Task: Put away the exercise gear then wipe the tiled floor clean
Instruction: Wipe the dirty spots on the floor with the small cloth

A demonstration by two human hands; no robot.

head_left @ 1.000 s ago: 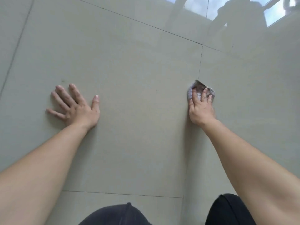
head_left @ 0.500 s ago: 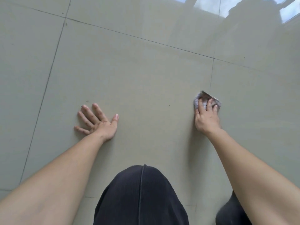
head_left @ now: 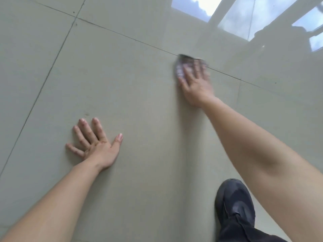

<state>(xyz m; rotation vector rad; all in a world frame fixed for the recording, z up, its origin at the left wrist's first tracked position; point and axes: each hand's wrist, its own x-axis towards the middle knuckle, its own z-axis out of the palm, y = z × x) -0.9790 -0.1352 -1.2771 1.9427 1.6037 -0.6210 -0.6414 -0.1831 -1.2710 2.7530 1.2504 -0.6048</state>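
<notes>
Cloth point(head_left: 180, 69) wipes the tiled floor point(head_left: 139, 88) at a grout line point(head_left: 122, 35).
Right hand point(head_left: 196, 85) presses it flat-fingered; left hand point(head_left: 97, 145) braces, fingers spread. On glossy tile, the leaning palm may slip.

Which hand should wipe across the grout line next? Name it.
Right. The right hand presses the cloth at the grout line; the left hand lies spread on bare tile, apart from it, holding nothing.
</notes>
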